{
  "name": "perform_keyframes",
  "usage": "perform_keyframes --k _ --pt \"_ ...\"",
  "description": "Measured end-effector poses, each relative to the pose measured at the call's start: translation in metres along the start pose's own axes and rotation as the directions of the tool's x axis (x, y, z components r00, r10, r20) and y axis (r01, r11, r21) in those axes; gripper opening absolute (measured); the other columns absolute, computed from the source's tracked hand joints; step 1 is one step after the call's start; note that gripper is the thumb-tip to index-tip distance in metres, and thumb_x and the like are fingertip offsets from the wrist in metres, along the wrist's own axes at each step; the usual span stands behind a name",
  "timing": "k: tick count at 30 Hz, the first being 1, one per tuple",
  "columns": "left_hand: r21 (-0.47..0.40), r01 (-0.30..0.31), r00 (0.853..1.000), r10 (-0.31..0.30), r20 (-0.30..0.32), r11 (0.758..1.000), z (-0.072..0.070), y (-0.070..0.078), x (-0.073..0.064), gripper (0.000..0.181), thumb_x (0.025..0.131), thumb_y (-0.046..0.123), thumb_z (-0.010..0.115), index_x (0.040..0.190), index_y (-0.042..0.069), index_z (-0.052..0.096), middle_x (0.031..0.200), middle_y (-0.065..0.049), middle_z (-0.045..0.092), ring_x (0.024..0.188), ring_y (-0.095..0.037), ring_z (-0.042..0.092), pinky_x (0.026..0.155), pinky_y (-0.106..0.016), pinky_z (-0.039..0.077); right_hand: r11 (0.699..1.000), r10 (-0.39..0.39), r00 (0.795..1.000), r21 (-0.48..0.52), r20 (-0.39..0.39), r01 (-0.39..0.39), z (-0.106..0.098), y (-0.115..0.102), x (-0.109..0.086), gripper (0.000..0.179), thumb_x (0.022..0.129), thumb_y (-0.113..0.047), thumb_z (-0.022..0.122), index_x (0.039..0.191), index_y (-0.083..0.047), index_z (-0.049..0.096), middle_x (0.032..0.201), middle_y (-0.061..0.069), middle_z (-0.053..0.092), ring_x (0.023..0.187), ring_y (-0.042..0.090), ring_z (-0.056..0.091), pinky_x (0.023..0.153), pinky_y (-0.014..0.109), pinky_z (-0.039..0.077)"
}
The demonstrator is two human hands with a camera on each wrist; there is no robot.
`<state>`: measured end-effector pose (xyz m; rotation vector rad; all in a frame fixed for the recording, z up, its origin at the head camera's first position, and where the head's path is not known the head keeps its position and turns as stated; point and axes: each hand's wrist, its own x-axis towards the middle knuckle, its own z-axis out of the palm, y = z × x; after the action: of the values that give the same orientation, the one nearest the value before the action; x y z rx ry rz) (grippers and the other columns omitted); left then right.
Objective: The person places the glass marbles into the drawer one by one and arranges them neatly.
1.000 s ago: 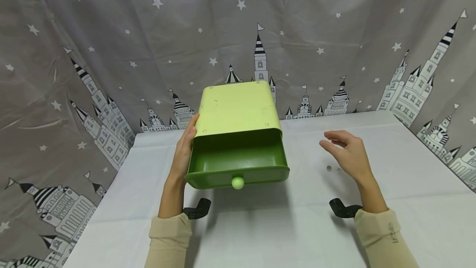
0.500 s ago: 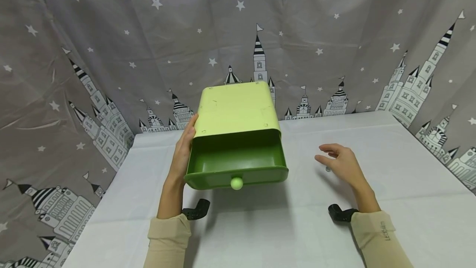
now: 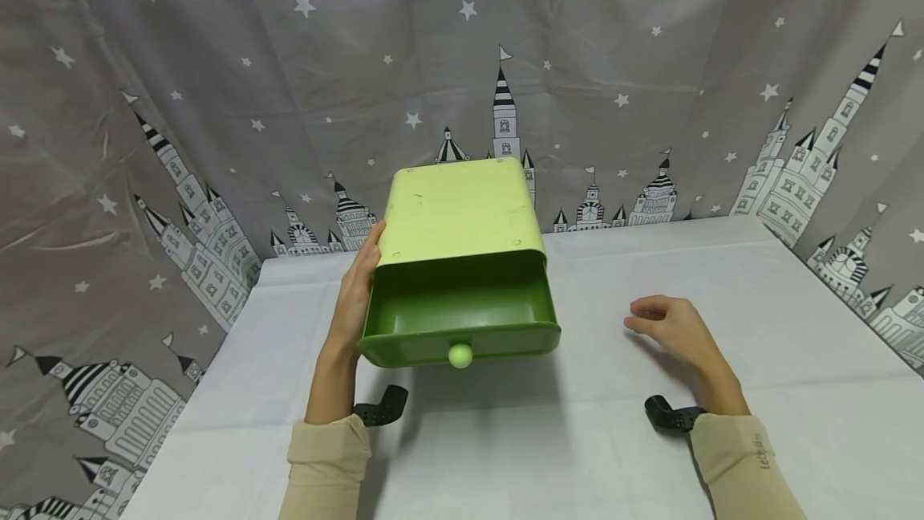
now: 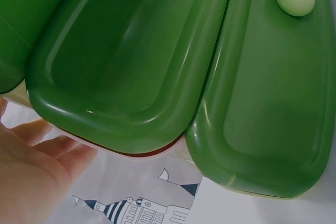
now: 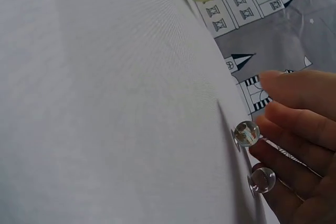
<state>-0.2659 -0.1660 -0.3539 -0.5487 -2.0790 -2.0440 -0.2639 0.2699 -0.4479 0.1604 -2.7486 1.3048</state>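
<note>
A light yellow-green box (image 3: 462,207) stands in the middle of the head view with its green top drawer (image 3: 426,350) pulled out, the inside bare. The drawer front bears a pale round knob (image 3: 460,355). My left hand (image 3: 355,295) lies along the box's left side, fingers stretched against it; the thumb is hidden. To the right, my right hand (image 3: 674,331) is low over the white table, fingers loosely bent. In the right wrist view a clear glass marble (image 5: 247,133) and a second marble (image 5: 262,180) lie right by its fingertips. Both are hidden in the head view.
A white cloth (image 3: 592,456) covers the table. Behind it hangs a grey curtain (image 3: 325,62) printed with castles and stars. In the left wrist view another green drawer front (image 4: 262,103) with a pale knob shows low on the box, near the table.
My right hand has come down and toward me, over the two marbles, which it now hides from the head camera. My left hand and the box have stayed put.
</note>
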Motion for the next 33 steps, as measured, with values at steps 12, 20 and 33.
perform_keyframes --k 12,20,33 --pt "0.014 0.008 1.0 -0.007 -0.01 1.0 -0.0002 0.0015 -0.0007 0.056 0.108 0.035 0.029 0.158 0.012 0.022 0.162 0.003 0.019 0.146 -0.01 0.014 0.117 -0.038 0.011 0.998 -0.044 0.997 -0.038 0.064 0.047 0.002 0.0061 -0.0001 0.038 0.087 -0.018 0.076 0.114 0.007 0.068 0.114 0.022 0.067 0.106 0.038 0.061 0.093 0.052 0.044" --pt "0.003 0.006 1.0 -0.006 -0.011 1.0 0.0 0.0019 -0.0002 0.055 0.109 0.033 0.029 0.158 0.012 0.022 0.162 0.003 0.02 0.146 -0.01 0.014 0.117 -0.038 0.011 0.996 -0.074 0.994 -0.047 0.074 0.078 0.0028 0.0066 -0.0003 0.031 0.085 -0.011 0.076 0.109 0.007 0.069 0.113 0.023 0.066 0.108 0.039 0.059 0.093 0.053 0.044" --pt "-0.012 0.001 1.0 -0.001 -0.004 1.0 0.0002 0.0008 0.0004 0.054 0.109 0.033 0.029 0.158 0.013 0.022 0.162 0.003 0.018 0.146 -0.01 0.014 0.117 -0.038 0.012 0.991 -0.105 0.993 -0.082 0.045 0.109 0.0061 0.0056 -0.0008 0.023 0.085 -0.005 0.074 0.105 0.006 0.071 0.112 0.024 0.066 0.106 0.041 0.06 0.091 0.054 0.045"
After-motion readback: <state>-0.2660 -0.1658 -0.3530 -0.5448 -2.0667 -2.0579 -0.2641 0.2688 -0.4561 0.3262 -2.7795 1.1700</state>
